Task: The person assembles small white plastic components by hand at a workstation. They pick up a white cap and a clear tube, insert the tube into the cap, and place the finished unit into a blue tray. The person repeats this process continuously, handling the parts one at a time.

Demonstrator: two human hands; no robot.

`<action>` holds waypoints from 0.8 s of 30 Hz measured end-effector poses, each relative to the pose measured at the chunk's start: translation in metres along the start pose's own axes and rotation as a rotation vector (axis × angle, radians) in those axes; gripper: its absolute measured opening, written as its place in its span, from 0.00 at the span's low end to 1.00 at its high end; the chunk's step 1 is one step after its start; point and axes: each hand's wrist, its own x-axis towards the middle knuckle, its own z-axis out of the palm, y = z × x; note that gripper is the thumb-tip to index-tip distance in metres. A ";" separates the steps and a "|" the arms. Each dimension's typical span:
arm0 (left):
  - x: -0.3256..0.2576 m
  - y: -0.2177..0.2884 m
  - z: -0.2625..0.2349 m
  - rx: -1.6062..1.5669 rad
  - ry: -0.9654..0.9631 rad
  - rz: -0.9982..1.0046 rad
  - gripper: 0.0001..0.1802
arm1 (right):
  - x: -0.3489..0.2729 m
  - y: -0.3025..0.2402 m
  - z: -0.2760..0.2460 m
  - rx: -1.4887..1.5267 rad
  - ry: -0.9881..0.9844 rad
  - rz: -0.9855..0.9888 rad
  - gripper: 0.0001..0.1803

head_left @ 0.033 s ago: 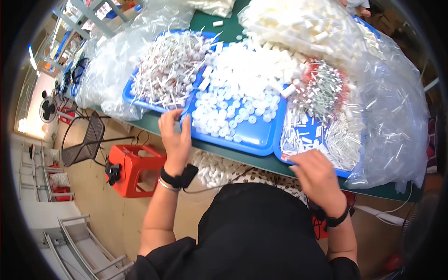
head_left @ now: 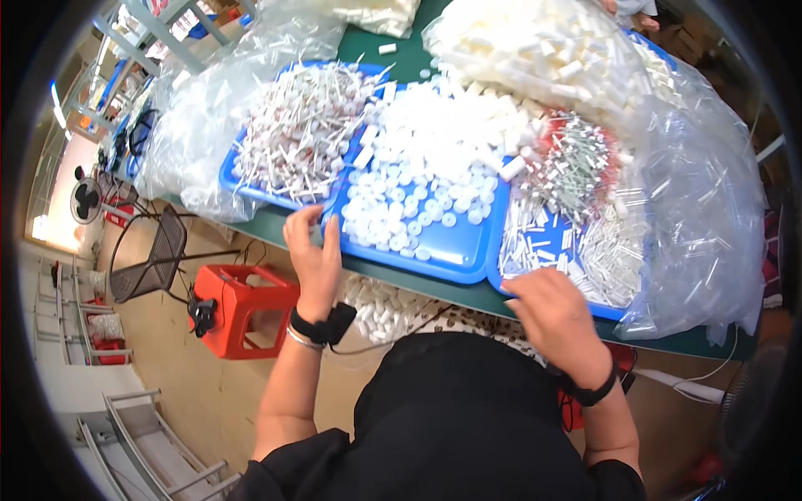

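Observation:
My left hand (head_left: 313, 259) is at the front corner where two blue trays meet. Its thumb and forefinger are apart, with nothing visible between them. The left tray (head_left: 230, 177) is heaped with thin white sticks bearing pale caps. Translucent white rings (head_left: 399, 200) and short white foam cylinders (head_left: 443, 117) fill much of the middle tray (head_left: 455, 250). Over the front edge of the right tray (head_left: 547, 238) hovers my right hand (head_left: 551, 313), fingers pointing left and thumb slightly apart; I see nothing held. Small white tubes (head_left: 614, 250) and metal pins with white ends (head_left: 576, 159) lie there.
A large clear bag of white foam cylinders (head_left: 543, 50) sits behind the trays on the green table (head_left: 405, 63). Plastic bags flank them at left (head_left: 200, 142) and right (head_left: 702, 225). A red stool (head_left: 242, 313) and mesh chair (head_left: 159, 255) stand at left.
My right hand has shifted slightly left along the tray's front edge. My left hand has hardly moved, and the trays sit marginally lower in view.

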 end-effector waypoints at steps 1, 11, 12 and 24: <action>-0.006 -0.004 0.003 -0.038 0.026 -0.069 0.15 | 0.007 0.001 0.008 -0.031 -0.020 -0.045 0.16; -0.024 -0.023 0.018 -0.426 -0.033 -0.450 0.21 | 0.030 0.005 0.052 -0.315 -0.025 -0.219 0.14; -0.021 -0.018 0.015 -0.438 -0.036 -0.471 0.21 | 0.031 0.006 0.054 -0.325 -0.021 -0.229 0.14; -0.027 -0.015 0.015 -0.536 -0.023 -0.466 0.20 | 0.026 0.006 0.054 -0.283 0.024 -0.234 0.13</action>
